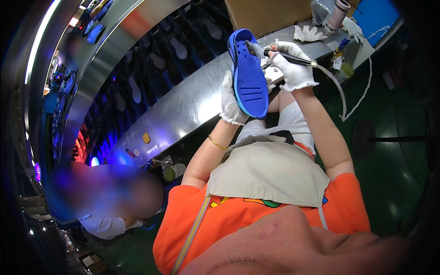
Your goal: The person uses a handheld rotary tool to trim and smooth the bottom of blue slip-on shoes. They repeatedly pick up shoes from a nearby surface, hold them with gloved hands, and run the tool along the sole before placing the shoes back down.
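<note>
A: Left hand (230, 101), in a white knit cotton glove, wrapped around the edge of a blue moulded rubber shoe sole (249, 75), gripping it from the left side. Held up in the air, tread side facing the camera, toe end uppermost and tilted slightly left.

B: And the right hand (293, 65)?

A: Also gloved in white, closed around a slim black pen-shaped tool (288, 57). Tip of the tool touching the upper right rim of the sole, near the toe. Trailing from the back of the tool, a pale flexible hose (338, 89), curving down past the right wrist.

B: Position of the sole relative to the bench?

A: Above the near edge of a long curved stainless-steel work surface (183, 107), not resting on it. Just in front of the chest, over a beige cloth apron (268, 172) worn on top of an orange short-sleeved shirt (229, 220).

B: Anything else nearby?

A: A thin gold bangle (216, 143) on the left forearm. Farther back on the steel surface, a crumpled spare white glove (308, 33) beside a brown cardboard box (270, 16). Behind the steel band, a dark conveyor (151, 68) carrying rows of pale shoe soles. At lower left, another person in a white sleeve (107, 225), well apart from both gloved hands.
</note>
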### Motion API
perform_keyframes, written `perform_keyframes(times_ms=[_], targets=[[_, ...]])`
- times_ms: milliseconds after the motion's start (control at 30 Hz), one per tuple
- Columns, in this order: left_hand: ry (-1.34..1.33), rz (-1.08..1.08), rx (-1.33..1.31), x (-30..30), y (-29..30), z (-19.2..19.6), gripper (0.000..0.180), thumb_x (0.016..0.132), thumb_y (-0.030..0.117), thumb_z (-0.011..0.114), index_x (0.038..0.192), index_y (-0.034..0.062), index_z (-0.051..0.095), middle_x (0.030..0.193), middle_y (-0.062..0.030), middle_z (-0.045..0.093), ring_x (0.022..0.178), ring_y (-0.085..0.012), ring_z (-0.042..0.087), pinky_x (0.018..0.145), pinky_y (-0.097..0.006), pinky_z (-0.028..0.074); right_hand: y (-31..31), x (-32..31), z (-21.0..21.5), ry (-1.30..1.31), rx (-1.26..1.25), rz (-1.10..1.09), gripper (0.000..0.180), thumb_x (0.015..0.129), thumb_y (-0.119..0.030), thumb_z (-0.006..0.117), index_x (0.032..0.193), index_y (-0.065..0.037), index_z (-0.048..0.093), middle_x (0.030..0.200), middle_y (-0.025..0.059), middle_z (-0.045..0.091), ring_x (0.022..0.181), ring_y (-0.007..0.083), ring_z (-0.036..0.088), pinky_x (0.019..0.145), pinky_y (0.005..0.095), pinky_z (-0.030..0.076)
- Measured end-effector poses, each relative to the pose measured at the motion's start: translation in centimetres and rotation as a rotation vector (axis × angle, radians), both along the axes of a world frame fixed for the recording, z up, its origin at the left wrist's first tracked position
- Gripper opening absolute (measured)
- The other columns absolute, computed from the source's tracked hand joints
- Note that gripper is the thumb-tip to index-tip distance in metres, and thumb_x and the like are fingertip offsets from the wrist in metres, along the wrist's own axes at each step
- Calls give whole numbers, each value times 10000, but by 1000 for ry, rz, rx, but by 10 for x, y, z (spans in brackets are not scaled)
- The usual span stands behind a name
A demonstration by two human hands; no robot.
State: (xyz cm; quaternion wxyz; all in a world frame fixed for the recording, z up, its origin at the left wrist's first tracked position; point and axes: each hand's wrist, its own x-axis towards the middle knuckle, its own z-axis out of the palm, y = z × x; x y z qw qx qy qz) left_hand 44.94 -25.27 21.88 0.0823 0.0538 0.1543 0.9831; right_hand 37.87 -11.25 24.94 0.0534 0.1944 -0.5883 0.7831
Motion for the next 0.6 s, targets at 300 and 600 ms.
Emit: perform_keyframes(times_ms=[300, 600], targets=[[-67, 24, -207, -15, -35, -16, 610, 919, 528, 320, 1279, 50, 437, 1185, -185, 545, 1010, -326, 589, 887, -468, 494, 1, -1, 8, 170, 210, 178, 113, 771, 50, 640, 862, -14, 617, 881, 48, 654, 780, 111, 628, 735, 251, 513], [-72, 185, -476, -14, -55, 6, 604, 919, 527, 389, 1246, 30, 494, 1129, -146, 599, 996, -253, 605, 879, -392, 499, 29, 1, 45, 926, 761, 380, 131, 680, 1, 619, 784, -58, 566, 811, 85, 601, 782, 285, 598, 704, 332, 483]])
